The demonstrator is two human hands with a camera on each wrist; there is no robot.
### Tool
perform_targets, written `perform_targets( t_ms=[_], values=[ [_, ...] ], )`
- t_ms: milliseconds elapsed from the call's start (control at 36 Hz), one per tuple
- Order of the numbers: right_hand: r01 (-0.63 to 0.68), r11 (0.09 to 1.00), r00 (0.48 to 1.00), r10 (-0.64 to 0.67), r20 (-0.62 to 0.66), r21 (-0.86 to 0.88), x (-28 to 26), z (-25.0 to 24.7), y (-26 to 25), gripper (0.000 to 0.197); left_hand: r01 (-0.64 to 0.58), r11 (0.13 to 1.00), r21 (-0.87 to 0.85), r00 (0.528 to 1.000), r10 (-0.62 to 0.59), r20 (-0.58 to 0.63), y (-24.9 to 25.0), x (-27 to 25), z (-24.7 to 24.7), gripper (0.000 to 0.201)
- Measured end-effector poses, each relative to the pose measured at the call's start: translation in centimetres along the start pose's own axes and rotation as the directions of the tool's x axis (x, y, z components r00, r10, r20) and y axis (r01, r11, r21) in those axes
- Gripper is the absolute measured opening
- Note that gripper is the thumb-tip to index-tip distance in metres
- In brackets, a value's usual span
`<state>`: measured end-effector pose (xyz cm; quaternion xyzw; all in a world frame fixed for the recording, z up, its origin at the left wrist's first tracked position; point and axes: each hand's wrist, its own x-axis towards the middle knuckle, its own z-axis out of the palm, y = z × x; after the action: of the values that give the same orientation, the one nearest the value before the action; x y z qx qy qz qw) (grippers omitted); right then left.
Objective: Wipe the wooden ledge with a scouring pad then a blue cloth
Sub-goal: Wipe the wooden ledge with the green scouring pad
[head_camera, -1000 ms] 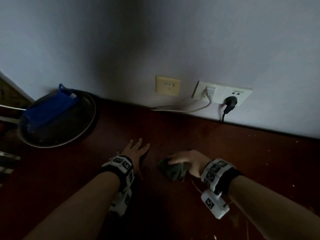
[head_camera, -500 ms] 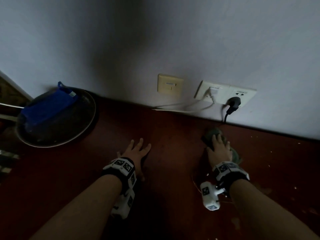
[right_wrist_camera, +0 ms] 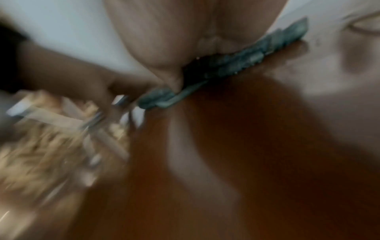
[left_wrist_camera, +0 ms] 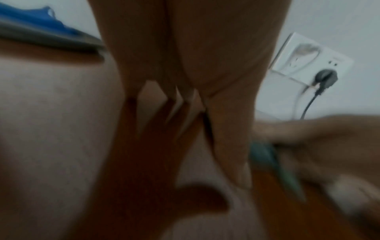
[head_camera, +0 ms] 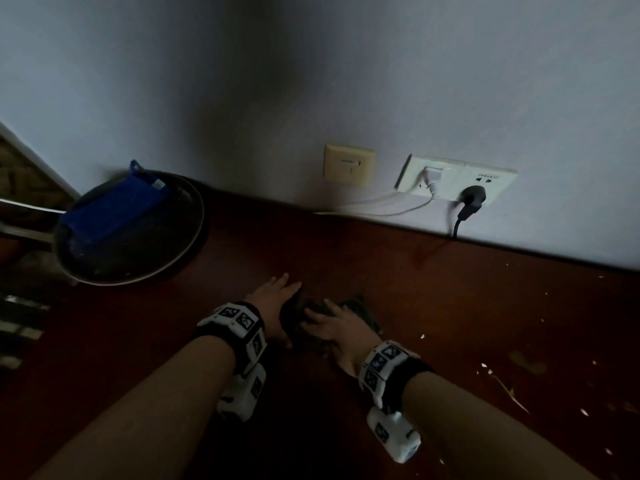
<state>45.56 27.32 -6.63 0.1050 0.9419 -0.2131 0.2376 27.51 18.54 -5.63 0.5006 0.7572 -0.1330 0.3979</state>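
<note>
The dark red wooden ledge (head_camera: 450, 306) runs along a pale wall. My right hand (head_camera: 329, 323) lies flat on a green scouring pad (head_camera: 360, 306) and presses it to the wood with fingers stretched out. The right wrist view shows the scouring pad (right_wrist_camera: 236, 63) squashed under the palm (right_wrist_camera: 174, 40). Just to its left, my left hand (head_camera: 277, 292) rests flat on the ledge, fingers spread, holding nothing; the pad's edge nearly touches its thumb side (left_wrist_camera: 232, 146). A folded blue cloth (head_camera: 114, 209) lies in a frying pan (head_camera: 194, 237) at the far left.
On the wall behind are a beige plate (head_camera: 349, 165) and a white double socket (head_camera: 457, 181) with a white cable (head_camera: 381, 207) and a black plug (head_camera: 472, 195). Pale crumbs (head_camera: 485, 367) dot the ledge at right. Patterned floor shows beyond the left end.
My right hand slid the scouring pad from near the wall under the black plug back and left, up beside the left hand. The left hand stayed where it was.
</note>
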Motion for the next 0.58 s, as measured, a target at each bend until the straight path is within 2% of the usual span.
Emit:
perform_targets(
  t_ms=[83,194,278,361,389,444,472,500,528,556,583],
  values=[
    [0.138,0.989,0.984,-0.131,0.119,-0.061,-1.5,0.1,-0.9,0.067,-0.012,1.000,-0.004,1.000,0.012,0.002,-0.3,-0.6,0.5,0.120],
    [0.289,0.957,0.950,-0.288,0.118,0.013,-3.3,0.7,-0.8,0.056,0.006,1.000,0.000,1.000,-0.006,0.006,0.1,-1.4,1.8,0.123],
    [0.236,0.961,0.958,-0.255,0.132,0.141,-4.1,0.4,0.1,0.060,0.044,0.999,-0.019,0.999,-0.045,-0.016,1.1,-1.8,2.5,0.124],
    [0.099,0.924,0.995,-0.081,-0.064,0.370,-5.0,-0.6,1.6,0.058,0.103,0.993,-0.061,0.994,-0.104,-0.020,2.6,-1.8,2.6,0.121],
    [0.066,0.885,0.987,0.011,-0.163,0.462,-5.5,-1.2,2.0,0.057,0.125,0.990,-0.071,0.992,-0.127,-0.022,3.1,-1.8,2.6,0.121],
    [0.050,0.745,0.913,0.236,-0.333,0.665,-6.3,-3.2,2.3,0.044,0.160,0.984,-0.082,0.986,-0.162,-0.022,4.0,-1.7,2.6,0.124],
    [0.070,0.640,0.862,0.347,-0.369,0.765,-6.7,-4.2,2.6,0.037,0.172,0.981,-0.083,0.985,-0.174,-0.017,4.4,-1.7,2.7,0.125],
    [0.123,0.495,0.815,0.444,-0.372,0.860,-6.9,-5.2,3.3,0.033,0.181,0.980,-0.084,0.983,-0.183,-0.013,4.6,-1.6,2.8,0.126],
    [0.178,0.307,0.782,0.533,-0.324,0.935,-7.2,-6.0,4.3,0.030,0.187,0.978,-0.087,0.982,-0.189,-0.014,4.7,-1.6,2.9,0.127],
    [0.232,0.165,0.743,0.607,-0.284,0.959,-7.5,-6.5,5.7,0.028,0.191,0.977,-0.090,0.981,-0.194,-0.019,4.7,-1.5,3.0,0.128],
    [0.253,0.115,0.694,0.670,-0.263,0.961,-7.9,-6.7,7.3,0.028,0.194,0.977,-0.094,0.980,-0.197,-0.025,4.7,-1.5,3.1,0.128]
  ],
)
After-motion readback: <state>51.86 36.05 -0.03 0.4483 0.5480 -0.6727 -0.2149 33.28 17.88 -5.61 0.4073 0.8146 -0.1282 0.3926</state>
